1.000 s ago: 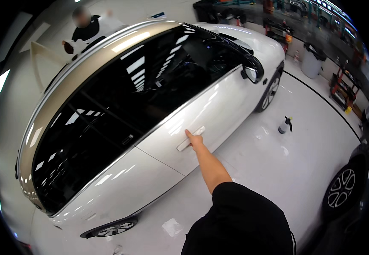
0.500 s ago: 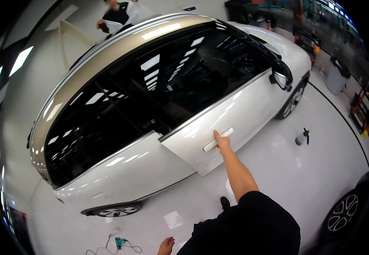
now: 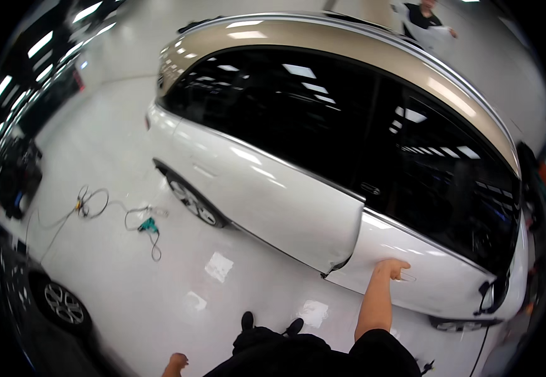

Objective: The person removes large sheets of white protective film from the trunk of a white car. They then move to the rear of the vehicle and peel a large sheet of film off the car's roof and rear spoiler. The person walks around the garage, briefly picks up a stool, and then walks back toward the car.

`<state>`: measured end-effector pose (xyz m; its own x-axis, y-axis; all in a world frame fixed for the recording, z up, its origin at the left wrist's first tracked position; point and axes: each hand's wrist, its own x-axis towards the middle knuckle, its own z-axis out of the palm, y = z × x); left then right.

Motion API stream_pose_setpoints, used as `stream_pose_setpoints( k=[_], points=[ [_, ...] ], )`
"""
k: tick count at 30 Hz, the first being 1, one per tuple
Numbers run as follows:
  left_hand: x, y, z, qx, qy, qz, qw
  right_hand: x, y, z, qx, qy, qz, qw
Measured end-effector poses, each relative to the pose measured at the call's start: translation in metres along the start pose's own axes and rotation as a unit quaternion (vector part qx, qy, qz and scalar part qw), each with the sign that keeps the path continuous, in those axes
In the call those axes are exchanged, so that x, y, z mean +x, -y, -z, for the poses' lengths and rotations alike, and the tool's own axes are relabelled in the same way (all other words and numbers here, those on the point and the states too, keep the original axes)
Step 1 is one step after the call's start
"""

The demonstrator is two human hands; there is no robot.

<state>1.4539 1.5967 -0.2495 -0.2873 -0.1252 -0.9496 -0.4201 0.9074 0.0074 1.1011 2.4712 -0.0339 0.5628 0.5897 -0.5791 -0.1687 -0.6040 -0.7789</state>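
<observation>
Reaching down to the white front door (image 3: 436, 286) of a two-tone car, my right hand (image 3: 390, 269) rests on the outer panel, one digit stretched out to the right. Just beside it shows the outline of the door handle (image 3: 406, 278), lying close to the panel. The front door's rear edge meets the white rear door (image 3: 285, 207), with a dark gap at the bottom. I cannot tell whether the front door is fully latched. My left hand (image 3: 176, 363) hangs low at the lower edge, fingers loosely curled, with nothing visible in it.
A teal power tool (image 3: 149, 225) and looped cables (image 3: 97, 201) lie on the glossy pale floor at left. Another vehicle's wheel (image 3: 63, 303) is at lower left. Beyond the car roof, a person (image 3: 421, 22) holds a pale sheet (image 3: 433, 34).
My view has swung left toward the car's rear. The front door has moved inward from ajar. My right hand has gone from gripping the protruding handle to lying on the panel.
</observation>
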Motion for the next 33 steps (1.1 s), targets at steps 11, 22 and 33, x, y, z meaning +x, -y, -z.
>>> stream_pose_setpoints(
  k=[11,22,33],
  points=[
    [-0.058,-0.159,0.027,-0.196,-0.209,-0.237,0.928,0.131,-0.011,0.024,0.013,0.400,0.131,0.907],
    [0.099,-0.202,0.162,-0.077,0.064,-0.119,0.988,0.195,-0.139,0.428,-0.293,0.316,0.265,0.862],
    [-0.075,-0.559,0.165,0.148,-0.012,-0.429,0.891,0.292,-0.375,0.918,-0.299,-0.267,-0.153,0.903]
  ],
)
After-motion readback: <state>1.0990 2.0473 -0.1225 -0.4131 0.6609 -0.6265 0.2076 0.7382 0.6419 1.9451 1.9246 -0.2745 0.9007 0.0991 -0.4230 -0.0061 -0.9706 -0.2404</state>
